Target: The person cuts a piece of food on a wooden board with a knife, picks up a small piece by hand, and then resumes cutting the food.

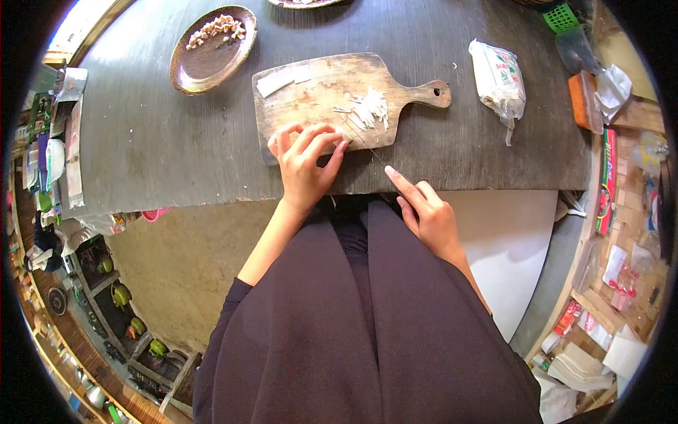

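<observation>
A wooden cutting board [318, 106] lies near the table's front edge, its handle pointing right. My left hand [307, 159] rests over its near edge with bent fingers, thumb and index closing on a small white piece that is mostly hidden. My right hand [427, 212] grips a knife, index finger stretched forward; the handle is hidden in the palm. The thin knife blade [378, 158] reaches over the board's near edge, close to my left fingertips. Thin white cut strips [367, 108] are piled on the board's right side. White flat slices [282, 80] lie at its upper left.
A brown plate [194, 71] with small light-brown chunks stands at the back left. Part of another plate [304, 3] shows at the far edge. A white plastic package [498, 79] lies right of the board. An orange container [585, 102] sits by the right edge.
</observation>
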Available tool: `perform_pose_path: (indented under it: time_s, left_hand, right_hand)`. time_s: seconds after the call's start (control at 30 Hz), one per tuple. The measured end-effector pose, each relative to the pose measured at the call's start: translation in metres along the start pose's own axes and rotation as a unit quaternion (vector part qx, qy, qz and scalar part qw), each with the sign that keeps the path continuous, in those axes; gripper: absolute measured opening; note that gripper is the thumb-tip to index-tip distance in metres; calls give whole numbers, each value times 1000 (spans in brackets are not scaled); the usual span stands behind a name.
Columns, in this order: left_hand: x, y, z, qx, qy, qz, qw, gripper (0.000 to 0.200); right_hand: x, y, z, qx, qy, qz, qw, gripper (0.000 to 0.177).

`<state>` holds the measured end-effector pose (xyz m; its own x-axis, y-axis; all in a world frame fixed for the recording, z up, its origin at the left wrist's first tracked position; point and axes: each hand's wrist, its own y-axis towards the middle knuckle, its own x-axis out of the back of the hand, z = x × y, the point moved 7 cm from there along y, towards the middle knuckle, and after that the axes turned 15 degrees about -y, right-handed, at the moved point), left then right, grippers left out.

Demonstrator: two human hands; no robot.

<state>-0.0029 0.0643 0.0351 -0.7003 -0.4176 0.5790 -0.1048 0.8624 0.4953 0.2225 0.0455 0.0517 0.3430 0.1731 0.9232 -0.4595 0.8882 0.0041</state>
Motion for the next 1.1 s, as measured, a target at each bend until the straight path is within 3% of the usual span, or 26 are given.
perform_pose_path:
  time_s: [1.1]
  left_hand:
    - [1, -1, -2, 0, -11, 2, 1000, 23]
  right_hand:
    - [-3, -6, 7, 11, -38, 15, 999, 60]
